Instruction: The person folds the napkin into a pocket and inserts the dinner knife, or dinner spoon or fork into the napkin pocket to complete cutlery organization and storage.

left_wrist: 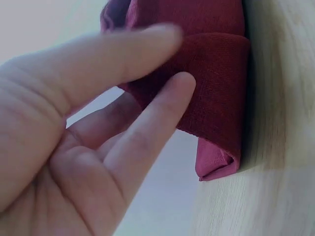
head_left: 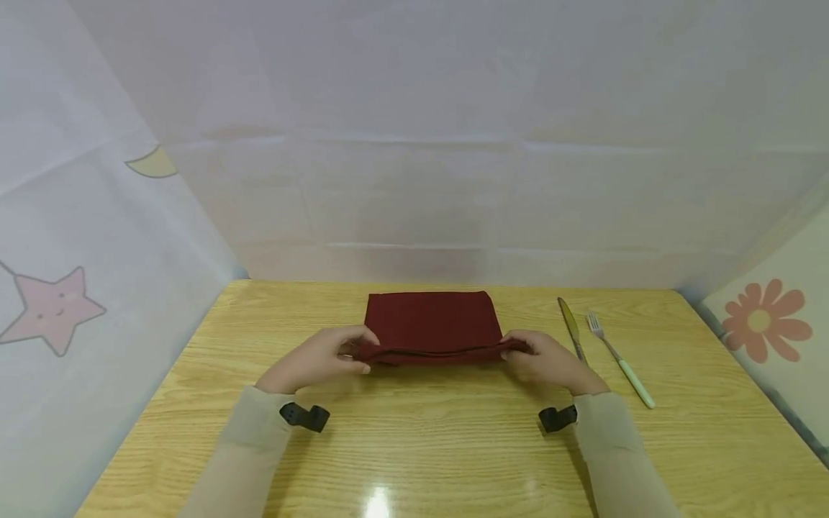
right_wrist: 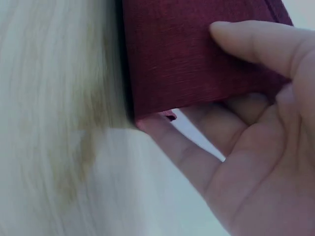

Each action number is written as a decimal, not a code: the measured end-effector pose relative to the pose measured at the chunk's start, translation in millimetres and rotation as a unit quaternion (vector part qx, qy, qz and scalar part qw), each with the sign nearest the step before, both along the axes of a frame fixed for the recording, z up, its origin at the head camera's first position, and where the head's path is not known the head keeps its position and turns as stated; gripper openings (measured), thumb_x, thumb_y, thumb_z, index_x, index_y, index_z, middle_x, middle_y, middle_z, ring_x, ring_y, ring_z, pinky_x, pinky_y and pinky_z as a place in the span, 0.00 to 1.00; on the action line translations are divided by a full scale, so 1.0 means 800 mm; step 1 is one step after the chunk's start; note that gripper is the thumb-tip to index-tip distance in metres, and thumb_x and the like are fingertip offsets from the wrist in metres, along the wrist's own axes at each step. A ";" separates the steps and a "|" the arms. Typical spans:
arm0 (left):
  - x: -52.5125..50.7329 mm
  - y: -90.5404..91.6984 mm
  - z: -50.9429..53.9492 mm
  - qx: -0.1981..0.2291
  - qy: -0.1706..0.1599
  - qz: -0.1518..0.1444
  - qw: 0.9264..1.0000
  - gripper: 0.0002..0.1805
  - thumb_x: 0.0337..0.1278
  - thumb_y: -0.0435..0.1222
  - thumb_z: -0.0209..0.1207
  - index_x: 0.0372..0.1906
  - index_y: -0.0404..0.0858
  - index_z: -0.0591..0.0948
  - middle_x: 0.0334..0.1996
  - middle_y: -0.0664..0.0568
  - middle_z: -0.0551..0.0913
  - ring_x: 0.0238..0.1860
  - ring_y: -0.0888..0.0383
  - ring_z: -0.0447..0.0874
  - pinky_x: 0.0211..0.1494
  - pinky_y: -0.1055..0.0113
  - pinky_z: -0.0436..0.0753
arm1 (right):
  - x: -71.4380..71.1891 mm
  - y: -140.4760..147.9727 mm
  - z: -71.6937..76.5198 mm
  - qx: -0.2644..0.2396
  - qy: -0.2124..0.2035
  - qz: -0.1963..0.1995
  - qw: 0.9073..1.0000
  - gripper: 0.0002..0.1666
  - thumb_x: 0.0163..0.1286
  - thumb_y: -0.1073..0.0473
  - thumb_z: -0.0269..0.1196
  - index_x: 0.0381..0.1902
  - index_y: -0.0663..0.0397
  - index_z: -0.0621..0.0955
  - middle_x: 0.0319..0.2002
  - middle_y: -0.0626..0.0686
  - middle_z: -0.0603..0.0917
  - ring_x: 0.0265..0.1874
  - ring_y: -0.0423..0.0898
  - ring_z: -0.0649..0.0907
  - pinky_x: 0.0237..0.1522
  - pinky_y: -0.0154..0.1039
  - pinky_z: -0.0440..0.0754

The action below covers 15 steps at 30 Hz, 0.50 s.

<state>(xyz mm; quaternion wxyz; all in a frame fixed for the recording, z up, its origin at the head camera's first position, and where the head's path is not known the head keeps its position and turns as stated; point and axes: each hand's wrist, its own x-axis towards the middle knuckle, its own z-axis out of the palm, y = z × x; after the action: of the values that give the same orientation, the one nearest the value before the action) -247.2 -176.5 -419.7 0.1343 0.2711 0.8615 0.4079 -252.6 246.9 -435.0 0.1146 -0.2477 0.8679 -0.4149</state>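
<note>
Left hand (head_left: 324, 357): we are gripping the red cloth (head_left: 430, 320), left end
Right hand (head_left: 544, 360): gripping its right end
Red cloth: lying folded on the surface (head_left: 421, 439)
Knife (head_left: 570, 322), fork (head_left: 623, 365): lying to the right

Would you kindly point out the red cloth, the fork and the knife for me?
Red cloth (head_left: 432, 319), head view: its flat far part.
Fork (head_left: 627, 370), head view: upper end of its pale green handle.
Knife (head_left: 571, 322), head view: its blade.
</note>
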 end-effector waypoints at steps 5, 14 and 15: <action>-0.004 -0.005 0.000 0.064 -0.053 0.012 0.996 0.16 0.77 0.39 0.54 0.58 0.32 0.80 0.52 0.41 0.82 0.49 0.51 0.88 0.54 0.57 0.85 | -0.002 0.004 -0.002 -0.068 -0.043 -0.012 0.997 0.17 0.79 0.55 0.58 0.57 0.60 0.81 0.51 0.55 0.85 0.49 0.47 0.82 0.52 0.39 0.78; -0.008 -0.008 -0.007 0.142 -0.151 -0.008 0.978 0.25 0.77 0.46 0.53 0.23 0.39 0.64 0.23 0.53 0.60 0.45 0.39 0.86 0.56 0.54 0.84 | -0.006 0.009 -0.009 -0.103 -0.117 -0.004 0.988 0.25 0.82 0.52 0.54 0.66 0.64 0.76 0.59 0.59 0.82 0.60 0.48 0.80 0.64 0.46 0.75; -0.008 -0.008 -0.009 0.151 -0.159 -0.006 0.976 0.23 0.77 0.46 0.54 0.25 0.38 0.66 0.25 0.53 0.61 0.45 0.41 0.85 0.56 0.53 0.84 | -0.006 0.009 -0.010 -0.101 -0.123 -0.004 0.987 0.25 0.82 0.52 0.54 0.65 0.64 0.77 0.59 0.59 0.83 0.60 0.47 0.80 0.64 0.45 0.75</action>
<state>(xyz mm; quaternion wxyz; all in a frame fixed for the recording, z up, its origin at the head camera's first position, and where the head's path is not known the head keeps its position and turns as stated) -253.9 -182.5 -426.6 0.2290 0.2250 0.7562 0.5702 -257.3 254.4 -443.3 0.1937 -0.2015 0.8020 -0.5279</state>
